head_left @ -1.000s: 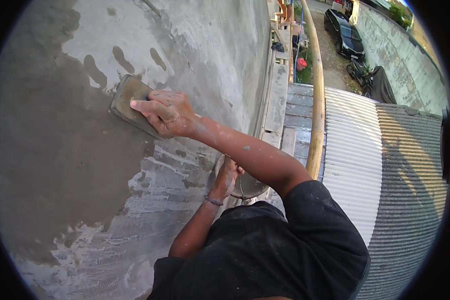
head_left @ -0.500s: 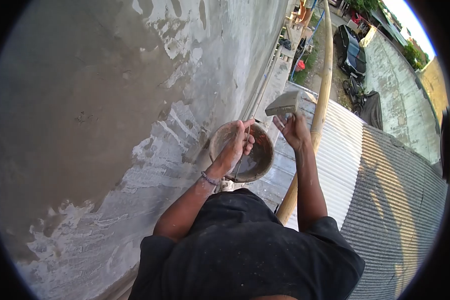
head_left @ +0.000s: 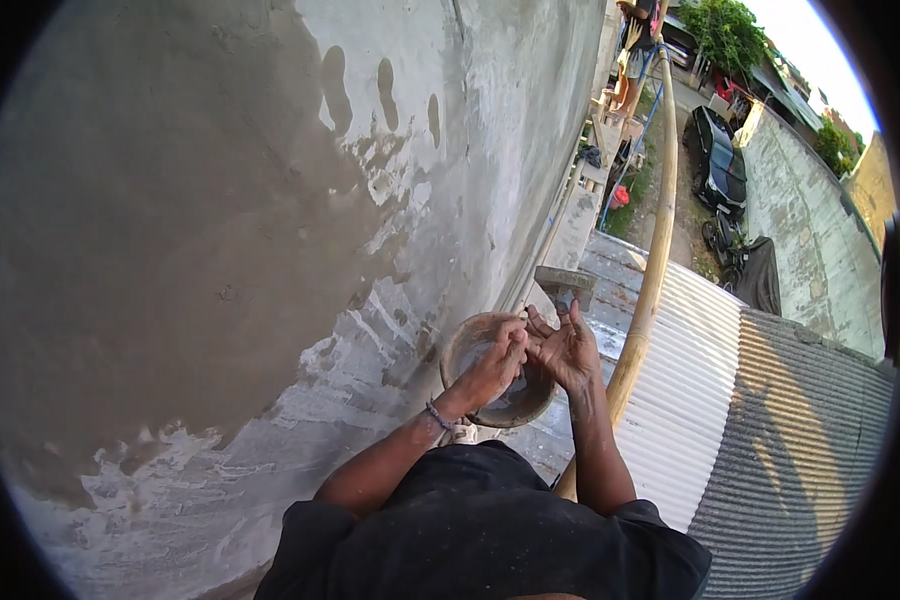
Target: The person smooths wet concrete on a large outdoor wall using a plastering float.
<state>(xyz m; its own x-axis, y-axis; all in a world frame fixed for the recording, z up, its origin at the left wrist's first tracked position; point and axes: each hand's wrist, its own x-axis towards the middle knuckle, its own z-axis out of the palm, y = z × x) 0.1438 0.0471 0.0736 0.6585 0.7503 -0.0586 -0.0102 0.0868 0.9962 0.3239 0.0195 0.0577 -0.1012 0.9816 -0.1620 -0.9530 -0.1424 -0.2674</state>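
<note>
A round, mortar-stained bucket [head_left: 457, 352] is below my hands, beside the wall, with wet greyish material inside. My left hand [head_left: 495, 368], wearing a beaded bracelet, is over its opening with the fingers curled in. What those fingers hold, if anything, is hidden. Close against it, my right hand [head_left: 568, 355] shows its palm, with some fingers raised. A grey plastering float [head_left: 567, 283] is at the fingertips of my right hand, which appears to grip its partly hidden handle. Both hands are smeared with grey.
On the left rises a wall [head_left: 170, 220] with dark wet plaster and paler streaks. A bamboo pole [head_left: 658, 240] runs along my right, above corrugated roofing [head_left: 685, 400]. Farther off are a person [head_left: 632, 65] on the scaffold, a parked black car [head_left: 718, 165] and a motorbike [head_left: 725, 240].
The view has tilted, so the bucket and wall sit lower. My right hand has come in with the float towards my left hand, whose fingers have curled from a straighter pose.
</note>
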